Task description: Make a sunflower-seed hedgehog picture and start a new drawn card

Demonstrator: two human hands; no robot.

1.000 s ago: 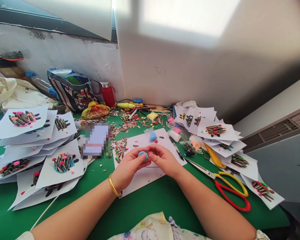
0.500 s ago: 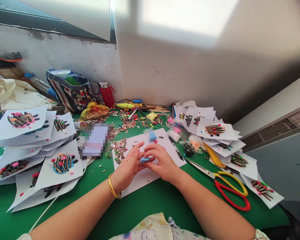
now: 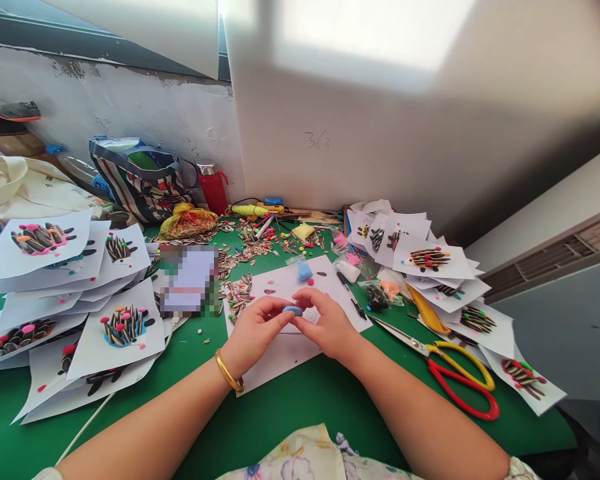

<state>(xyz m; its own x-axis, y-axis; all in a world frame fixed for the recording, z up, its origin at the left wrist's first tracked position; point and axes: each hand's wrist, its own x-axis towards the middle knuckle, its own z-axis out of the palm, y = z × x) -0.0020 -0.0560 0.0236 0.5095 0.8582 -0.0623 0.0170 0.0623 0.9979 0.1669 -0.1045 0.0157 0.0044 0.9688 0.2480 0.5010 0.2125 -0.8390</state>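
Observation:
A flattened piece of blue modelling clay (image 3: 293, 311) is pinched between the fingertips of both hands. My left hand (image 3: 260, 328), with a gold bangle at the wrist, grips its left side. My right hand (image 3: 330, 327) grips its right side with thumb and fingers. Both hands hover over a white paper sheet (image 3: 275, 370). Beyond them on the sheet lie a larger lump of blue clay (image 3: 305, 271) in clear plastic, a small pink ball (image 3: 311, 283) and a dark sunflower seed (image 3: 321, 274). More striped sunflower seeds (image 3: 239, 297) are heaped at the sheet's left edge.
Stacks of seed-decorated cards stand at left (image 3: 123, 327) and right (image 3: 430, 260). Open scissors (image 3: 433, 350) and a yellow comb-like tool (image 3: 427, 310) lie right. Bags of black clay (image 3: 377, 297), a pen (image 3: 357, 309), a red flask (image 3: 213, 189) and a blurred phone-like object (image 3: 190, 280) surround the sheet.
The hands parted slightly with the left fingers spread, then closed together again on the blue clay. The clay went from a rounded lump to a flatter-looking piece.

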